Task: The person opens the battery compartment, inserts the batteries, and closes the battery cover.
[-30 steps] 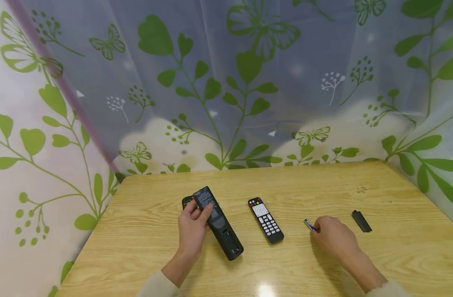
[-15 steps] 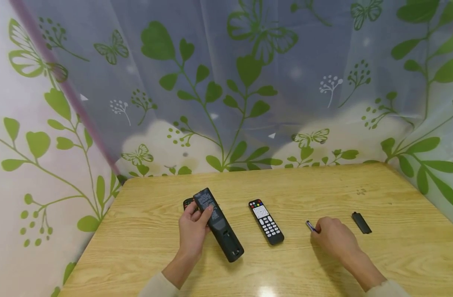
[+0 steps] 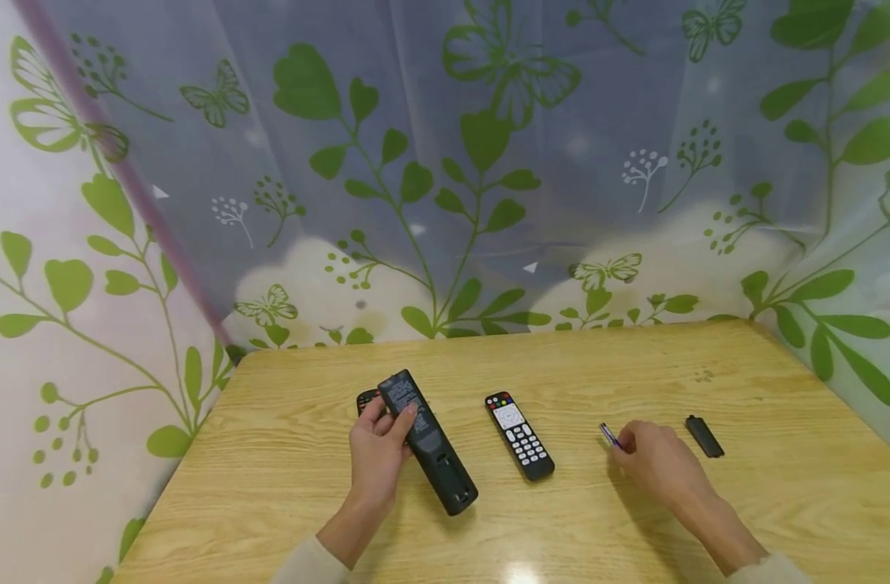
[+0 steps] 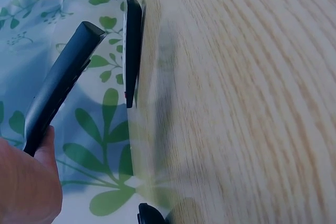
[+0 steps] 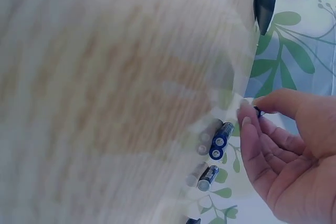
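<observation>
My left hand (image 3: 377, 450) grips a black remote control (image 3: 432, 454), its back turned up and the battery compartment at its near end uncovered. In the left wrist view this remote (image 4: 63, 82) is held tilted, raised off the table. My right hand (image 3: 667, 466) pinches a small blue-and-silver battery (image 3: 608, 435) between thumb and fingertips. Its end (image 5: 258, 111) shows between the fingers in the right wrist view. Below that hand several more batteries (image 5: 222, 134) lie on the table, hidden behind it in the head view. A black battery cover (image 3: 704, 436) lies right of the right hand.
A black remote with white buttons (image 3: 520, 436) lies face up between the hands. Another remote (image 3: 367, 398) is partly hidden behind the left hand. The wooden table (image 3: 306, 381) meets a leaf-patterned curtain (image 3: 488, 203) at the back.
My right hand has risen slightly with the battery pinched in it. The left hand and its remote keep their place; the head view has shifted a little.
</observation>
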### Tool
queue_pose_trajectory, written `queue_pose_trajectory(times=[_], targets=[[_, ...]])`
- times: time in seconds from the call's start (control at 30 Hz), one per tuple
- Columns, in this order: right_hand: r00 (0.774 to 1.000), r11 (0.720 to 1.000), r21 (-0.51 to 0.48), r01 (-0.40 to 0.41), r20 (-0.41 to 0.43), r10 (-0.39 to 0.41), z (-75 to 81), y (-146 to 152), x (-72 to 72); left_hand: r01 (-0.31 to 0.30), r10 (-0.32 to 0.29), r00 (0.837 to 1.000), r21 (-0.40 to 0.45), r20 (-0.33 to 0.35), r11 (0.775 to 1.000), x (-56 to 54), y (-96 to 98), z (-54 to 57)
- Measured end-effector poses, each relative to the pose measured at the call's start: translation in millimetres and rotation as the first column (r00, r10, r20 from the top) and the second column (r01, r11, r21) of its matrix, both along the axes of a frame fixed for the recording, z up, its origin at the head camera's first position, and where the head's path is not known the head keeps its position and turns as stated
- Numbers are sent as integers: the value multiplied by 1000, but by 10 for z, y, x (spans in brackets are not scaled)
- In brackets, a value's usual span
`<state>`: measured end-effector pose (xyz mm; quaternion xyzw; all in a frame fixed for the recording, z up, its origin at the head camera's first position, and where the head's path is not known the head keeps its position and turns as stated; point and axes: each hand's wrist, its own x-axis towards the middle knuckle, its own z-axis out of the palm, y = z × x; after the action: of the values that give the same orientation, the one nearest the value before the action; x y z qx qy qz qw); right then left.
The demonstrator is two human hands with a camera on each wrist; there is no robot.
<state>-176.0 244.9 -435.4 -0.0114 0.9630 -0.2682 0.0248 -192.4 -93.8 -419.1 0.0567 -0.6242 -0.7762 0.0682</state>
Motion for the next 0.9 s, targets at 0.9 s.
queue_pose_trajectory(times=[0.9], targets=[[978, 943, -313, -117, -204, 53, 104, -570, 258, 12, -12, 1000, -1, -5, 1000, -5, 29, 18]])
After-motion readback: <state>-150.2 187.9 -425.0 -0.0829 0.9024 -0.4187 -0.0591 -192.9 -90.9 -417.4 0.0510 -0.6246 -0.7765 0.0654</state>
